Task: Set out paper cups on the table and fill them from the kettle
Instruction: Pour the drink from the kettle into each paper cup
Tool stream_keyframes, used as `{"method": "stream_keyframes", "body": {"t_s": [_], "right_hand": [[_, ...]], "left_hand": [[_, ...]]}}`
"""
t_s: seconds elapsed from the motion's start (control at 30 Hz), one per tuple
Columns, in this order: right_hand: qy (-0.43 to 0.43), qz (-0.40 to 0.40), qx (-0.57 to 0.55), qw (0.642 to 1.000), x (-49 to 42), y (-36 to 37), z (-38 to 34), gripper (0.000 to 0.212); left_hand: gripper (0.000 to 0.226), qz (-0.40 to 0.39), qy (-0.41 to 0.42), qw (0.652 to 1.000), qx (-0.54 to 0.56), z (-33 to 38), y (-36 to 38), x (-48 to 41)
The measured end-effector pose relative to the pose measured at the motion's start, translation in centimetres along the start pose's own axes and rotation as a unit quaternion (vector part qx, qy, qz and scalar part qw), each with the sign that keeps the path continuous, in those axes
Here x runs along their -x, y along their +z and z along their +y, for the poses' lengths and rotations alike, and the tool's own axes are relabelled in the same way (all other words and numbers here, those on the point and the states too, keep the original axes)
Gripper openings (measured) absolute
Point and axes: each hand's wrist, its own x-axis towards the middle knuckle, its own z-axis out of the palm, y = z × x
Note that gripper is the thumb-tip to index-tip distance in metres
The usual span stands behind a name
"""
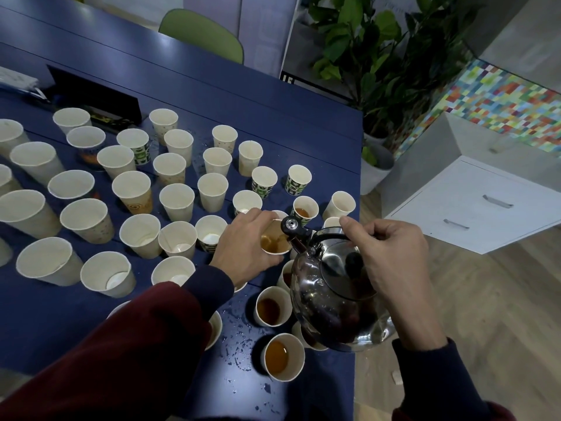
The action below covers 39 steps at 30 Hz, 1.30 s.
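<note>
A shiny steel kettle (331, 296) hangs tilted over the blue table's (243, 95) right end, its black spout (293, 230) over a paper cup (274, 240) with brown liquid inside. My right hand (391, 268) grips the kettle's black handle. My left hand (246, 247) wraps around that cup, holding it under the spout. Filled cups stand near the kettle: one (271, 306) just left of it, one (282, 357) at the front, one (304, 209) behind. Several empty paper cups (141, 235) cover the table to the left.
Water drops (239, 332) spot the table near the front cups. A black stand (94, 95) sits at the back left. A green chair (203, 34) is behind the table; potted plants (382, 71) and a white drawer unit (473, 208) stand to the right.
</note>
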Motion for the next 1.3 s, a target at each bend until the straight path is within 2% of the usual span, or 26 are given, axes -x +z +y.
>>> {"method": "stream_keyframes", "body": {"t_s": [0.6,0.73,0.93,1.17,1.3], "right_hand": [[0.011,0.011,0.006,1.0,-0.3,0.5,0.3,0.055],[0.023,0.025,-0.019,0.999,-0.5,0.6,0.6,0.055],[0.059,0.051,-0.072,0.994,0.1,0.5,0.6,0.054],[0.08,0.09,-0.122,0.985,2.1,-0.3,0.1,0.053],[0.085,0.094,-0.115,0.985,3.5,-1.0,-0.1,0.048]], "left_hand": [[0.07,-0.034,-0.013,0.999,0.015,-0.8,1.0,-1.0],[0.071,-0.076,-0.035,0.996,0.01,-1.9,1.8,-1.2],[0.074,-0.159,-0.057,0.984,-0.057,-3.9,3.2,-1.7],[0.064,-0.183,-0.054,0.979,-0.074,-4.4,4.5,-1.8],[0.073,-0.175,-0.059,0.981,-0.059,-4.5,4.2,-1.1]]}}
